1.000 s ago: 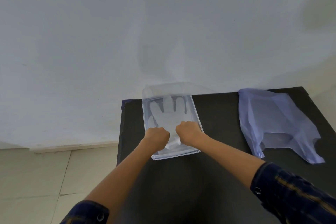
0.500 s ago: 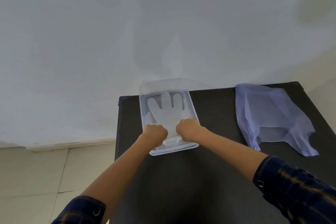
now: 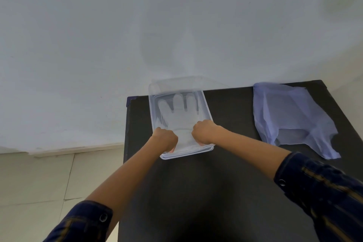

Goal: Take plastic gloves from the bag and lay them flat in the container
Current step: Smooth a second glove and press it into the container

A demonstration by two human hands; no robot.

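**Black table against a pale wall: glove in the container**

Black table [image 3: 225, 182] stands by a pale wall. On it, a clear plastic container [image 3: 208, 110] holds a translucent plastic glove [image 3: 179, 116], lying flat, fingers pointing away. Left hand [image 3: 166, 139] and right hand [image 3: 203, 131] are curled into fists on the glove's cuff end; whether they pinch it I cannot tell. Well to the right lies the lilac plastic bag [image 3: 290, 116].

A black tabletop [image 3: 225, 182] stands against a pale wall. A clear plastic container [image 3: 207, 110] sits on it near the far left corner. A thin bluish plastic bag [image 3: 290, 116] lies crumpled and flat near the far right corner, well apart from the container. The tabletop between them is bare.
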